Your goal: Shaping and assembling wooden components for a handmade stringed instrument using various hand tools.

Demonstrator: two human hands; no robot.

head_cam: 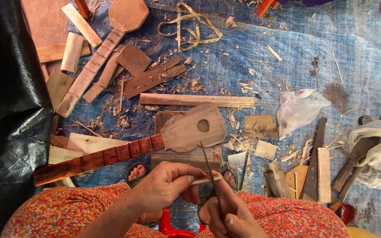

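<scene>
Wooden sliver (pixel 206 179) pinched at its near end between thumb and fingers of left hand (pixel 166 185), held low over the lap, likely to steady it against the blade. Long axis roughly level, free tip pointing right. Thin dark blade (pixel 210 174) gripped in closed right hand (pixel 234 218), point up and away, crossing the sliver. Small guitar-shaped body (pixel 192 128) flat on blue tarp (pixel 287 57) just beyond, red-brown neck (pixel 98 158) running left.

Orange-red garment with small white and yellow flowers over both knees, bare forearms, sandalled toes.
</scene>
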